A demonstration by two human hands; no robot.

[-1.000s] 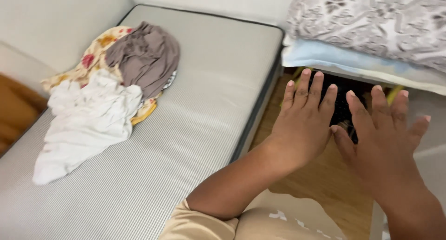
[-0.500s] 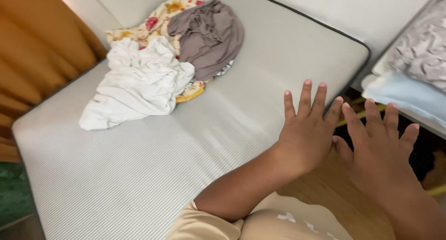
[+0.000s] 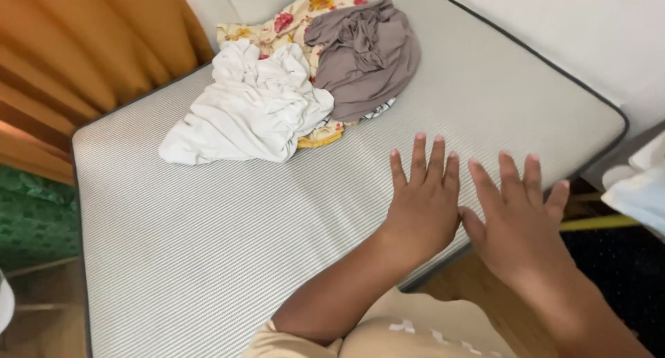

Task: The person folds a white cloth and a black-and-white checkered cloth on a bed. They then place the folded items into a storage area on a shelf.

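Left hand (image 3: 422, 206) and right hand (image 3: 516, 223) flat, fingers spread, empty, over pale striped mattress (image 3: 208, 247), crumpled white cloth (image 3: 249, 109) well apart, up-left

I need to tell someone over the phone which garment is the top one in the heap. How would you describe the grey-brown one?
Find the pale striped mattress; a clothes heap lies at its far end. The crumpled grey-brown garment is its right part, plain and dark, unlike the white cloth and floral fabric beside it.
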